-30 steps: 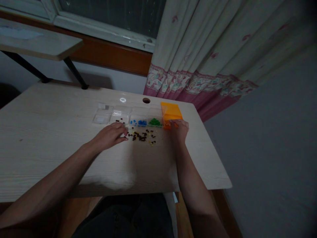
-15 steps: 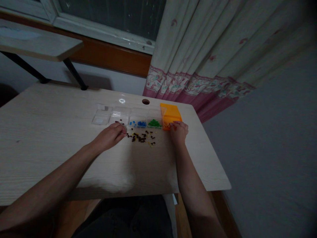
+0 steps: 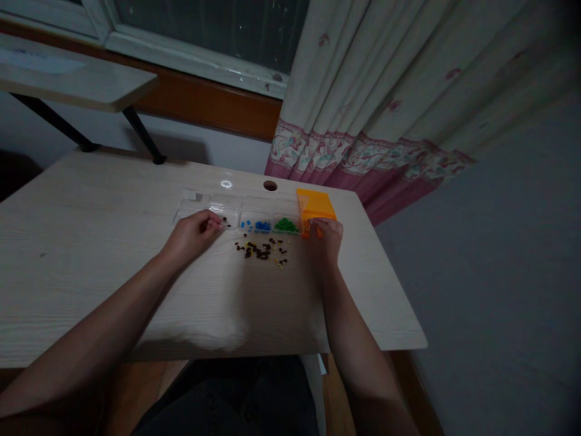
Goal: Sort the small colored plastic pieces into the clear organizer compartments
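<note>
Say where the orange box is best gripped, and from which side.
Probably its right wall near the front corner, from the right: the orange box lies flat, the clear tray crowds its left side, the right hand sits at its near end.

Pale wood-grain worktop (image 3: 91, 254) here, with a round cable hole (image 3: 270, 185) near its far edge. Along that far side lies a clear compartment tray (image 3: 227, 206), with an orange plastic box (image 3: 316, 204) just beside its right end. In front of the tray, small dark and yellow pieces (image 3: 262, 249) lie scattered loose on the wood.
</note>
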Motion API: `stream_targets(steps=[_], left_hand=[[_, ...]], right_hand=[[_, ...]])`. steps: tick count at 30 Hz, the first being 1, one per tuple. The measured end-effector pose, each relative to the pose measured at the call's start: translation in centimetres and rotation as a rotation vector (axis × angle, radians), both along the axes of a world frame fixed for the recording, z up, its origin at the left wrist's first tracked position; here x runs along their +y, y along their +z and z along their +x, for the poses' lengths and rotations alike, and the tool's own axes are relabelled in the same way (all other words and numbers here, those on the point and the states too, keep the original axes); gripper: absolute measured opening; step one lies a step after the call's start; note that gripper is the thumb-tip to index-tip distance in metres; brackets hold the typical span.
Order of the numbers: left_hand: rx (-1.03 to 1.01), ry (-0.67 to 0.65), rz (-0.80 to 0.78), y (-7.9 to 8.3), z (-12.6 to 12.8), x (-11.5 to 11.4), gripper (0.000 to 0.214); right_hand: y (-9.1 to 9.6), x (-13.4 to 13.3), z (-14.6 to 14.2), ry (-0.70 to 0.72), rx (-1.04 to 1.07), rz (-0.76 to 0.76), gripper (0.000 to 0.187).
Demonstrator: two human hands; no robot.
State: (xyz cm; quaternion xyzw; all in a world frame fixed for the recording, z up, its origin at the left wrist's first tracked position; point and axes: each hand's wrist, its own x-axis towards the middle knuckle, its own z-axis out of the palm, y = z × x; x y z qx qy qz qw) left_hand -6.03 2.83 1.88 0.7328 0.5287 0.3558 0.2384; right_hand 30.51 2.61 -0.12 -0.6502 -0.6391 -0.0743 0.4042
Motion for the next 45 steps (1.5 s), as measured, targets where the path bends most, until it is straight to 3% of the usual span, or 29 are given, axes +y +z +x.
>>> stream_targets(steps=[3, 12, 15, 21, 27, 36, 38, 43, 45], left_hand=[[0.060, 0.076, 0.076, -0.4, -0.6, 0.7, 0.023], [0.237, 0.068, 0.208, -0.8, -1.1, 1.4, 0.030], [0.263, 0.048, 0.235, -0.9, -1.1, 1.5, 0.030], [0.267, 0.040, 0.249, -1.0, -1.1, 1.4, 0.029], [0.268, 0.022, 0.245, -1.0, -1.0, 1.4, 0.029], [0.272, -0.006, 0.288, -0.3, -0.4, 0.7, 0.029], [0.275, -0.063, 0.296, -0.1, 0.0, 0.4, 0.029], [0.321, -0.358, 0.258, -0.4, 1.2, -0.5, 0.032], [0.345, -0.395, 0.247, -0.6, 1.5, -0.7, 0.033]], right_hand=[[0.5, -0.4, -1.2, 0.075, -0.015, 0.001, 0.028], [0.9, -1.1, -3.3, 0.215, -0.053, -0.003, 0.025], [0.9, -1.3, -3.7, 0.350, -0.074, -0.023, 0.024], [0.8, -2.4, -6.4, 0.656, -0.215, -0.209, 0.021], [0.9, -3.7, -9.3, 0.628, -0.303, -0.221, 0.024], [1.2, -3.8, -10.3, 0.619, -0.378, -0.298, 0.025], [1.1, -3.7, -10.3, 0.629, -0.357, -0.293, 0.023], [0.9, -3.9, -10.6, 0.616, -0.354, -0.265, 0.022], [1.0, -4.0, -10.7, 0.614, -0.375, -0.255, 0.023]])
